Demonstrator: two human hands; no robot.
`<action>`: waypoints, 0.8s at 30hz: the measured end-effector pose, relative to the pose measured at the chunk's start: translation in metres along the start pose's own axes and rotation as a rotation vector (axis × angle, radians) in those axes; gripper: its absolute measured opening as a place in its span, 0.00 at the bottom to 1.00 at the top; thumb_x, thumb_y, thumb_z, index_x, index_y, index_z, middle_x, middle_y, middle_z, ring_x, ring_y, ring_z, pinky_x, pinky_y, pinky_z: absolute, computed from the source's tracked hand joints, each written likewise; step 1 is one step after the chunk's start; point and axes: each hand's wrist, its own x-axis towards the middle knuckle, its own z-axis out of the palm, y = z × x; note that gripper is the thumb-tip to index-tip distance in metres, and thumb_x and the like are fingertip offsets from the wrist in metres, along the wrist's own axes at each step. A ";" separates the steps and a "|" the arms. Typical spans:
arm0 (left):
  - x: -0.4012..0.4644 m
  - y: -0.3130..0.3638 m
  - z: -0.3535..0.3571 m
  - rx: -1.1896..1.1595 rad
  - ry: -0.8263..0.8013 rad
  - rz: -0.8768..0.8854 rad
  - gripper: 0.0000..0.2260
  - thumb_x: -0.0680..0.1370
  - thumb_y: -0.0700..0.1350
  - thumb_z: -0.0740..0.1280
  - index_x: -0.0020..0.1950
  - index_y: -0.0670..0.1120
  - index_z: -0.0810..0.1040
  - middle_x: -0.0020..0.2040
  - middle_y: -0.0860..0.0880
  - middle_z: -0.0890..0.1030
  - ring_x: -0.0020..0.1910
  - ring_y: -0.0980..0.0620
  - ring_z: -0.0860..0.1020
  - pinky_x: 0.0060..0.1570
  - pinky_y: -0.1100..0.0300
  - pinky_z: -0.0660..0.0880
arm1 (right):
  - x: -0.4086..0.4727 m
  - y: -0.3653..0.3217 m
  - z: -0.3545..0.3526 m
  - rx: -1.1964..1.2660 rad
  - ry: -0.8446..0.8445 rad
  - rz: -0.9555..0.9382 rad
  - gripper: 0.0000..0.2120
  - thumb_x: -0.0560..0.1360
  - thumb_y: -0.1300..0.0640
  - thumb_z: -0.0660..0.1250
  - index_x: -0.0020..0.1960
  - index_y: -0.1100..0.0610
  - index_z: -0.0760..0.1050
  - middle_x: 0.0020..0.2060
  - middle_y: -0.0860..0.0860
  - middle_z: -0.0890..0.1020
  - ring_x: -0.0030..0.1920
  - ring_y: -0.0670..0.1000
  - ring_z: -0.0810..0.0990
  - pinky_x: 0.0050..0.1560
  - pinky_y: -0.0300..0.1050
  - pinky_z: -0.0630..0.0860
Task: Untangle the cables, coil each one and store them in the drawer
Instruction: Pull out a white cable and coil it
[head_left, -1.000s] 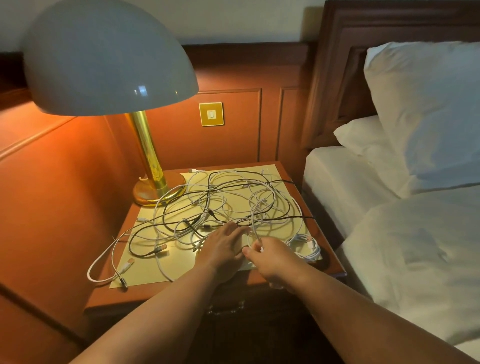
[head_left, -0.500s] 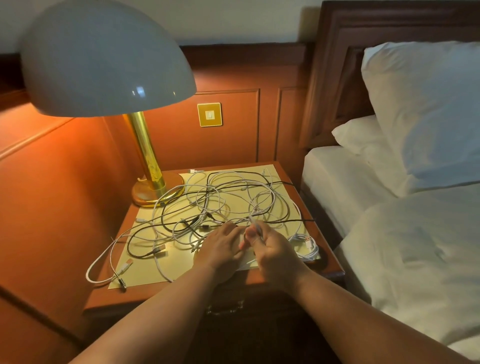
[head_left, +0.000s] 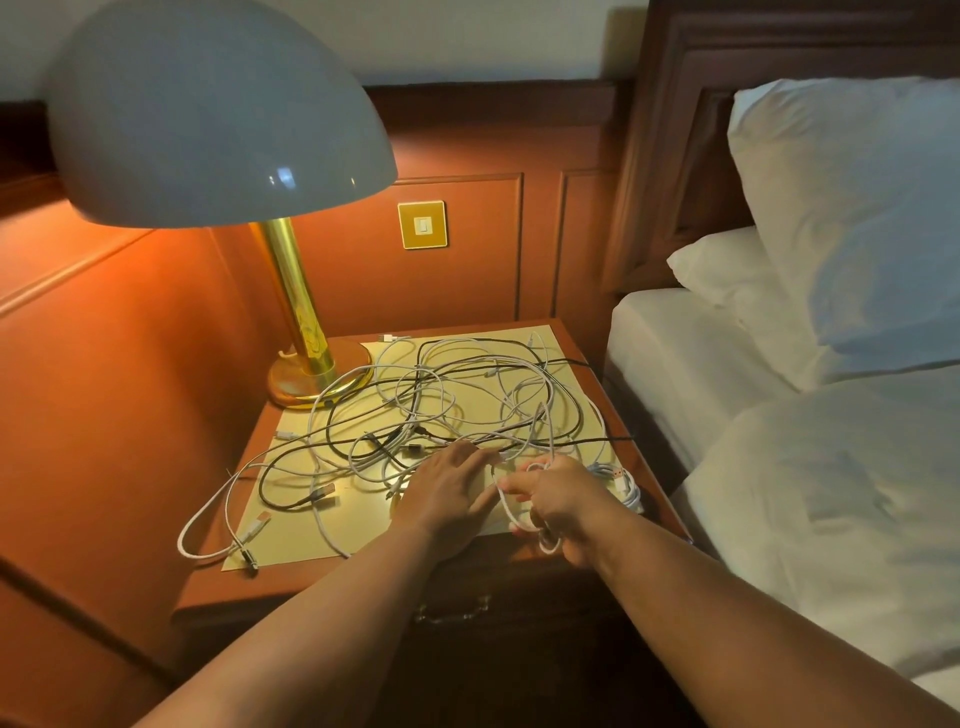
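Head view, largest item first: the bed (head_left: 779, 519) fills the right side, and the lamp (head_left: 218, 114) stands at the back left of the bench (head_left: 228, 587). A yellow mat (head_left: 291, 545) covers the bench top and carries the cable tangle (head_left: 441, 400), white and black strands crossing one another. The drawer (head_left: 457, 613) below the front edge is closed. Change over the last second: the right hand (head_left: 566, 499) has drawn back from the tangle toward the front edge, and a white cable (head_left: 506, 506) now hangs in small loops from its curled fingers. This suggests coiling of the first cable has begun; its far length remains in the tangle. The left hand (head_left: 447, 488) lies flat, fingers straight, pressing strands at the near edge of the tangle, just beside the right hand.
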 end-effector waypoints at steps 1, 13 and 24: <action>0.000 -0.001 0.001 0.006 -0.006 0.008 0.22 0.81 0.64 0.56 0.74 0.60 0.65 0.73 0.52 0.66 0.71 0.49 0.66 0.69 0.53 0.62 | -0.002 -0.001 0.000 -0.067 -0.035 0.022 0.13 0.76 0.59 0.72 0.58 0.61 0.75 0.52 0.58 0.80 0.46 0.54 0.80 0.38 0.45 0.81; 0.004 -0.004 0.006 0.007 0.002 -0.010 0.21 0.79 0.60 0.60 0.72 0.60 0.67 0.74 0.53 0.66 0.72 0.49 0.65 0.71 0.52 0.61 | 0.002 0.001 0.004 -0.895 0.153 -0.387 0.09 0.80 0.43 0.62 0.51 0.49 0.72 0.54 0.51 0.78 0.55 0.53 0.76 0.49 0.45 0.69; 0.004 -0.003 0.003 0.016 -0.027 -0.010 0.26 0.79 0.62 0.61 0.76 0.61 0.62 0.78 0.53 0.61 0.76 0.49 0.62 0.75 0.50 0.58 | 0.002 0.013 -0.002 -0.503 -0.031 -0.635 0.15 0.80 0.50 0.65 0.64 0.54 0.77 0.79 0.42 0.56 0.77 0.45 0.57 0.70 0.44 0.65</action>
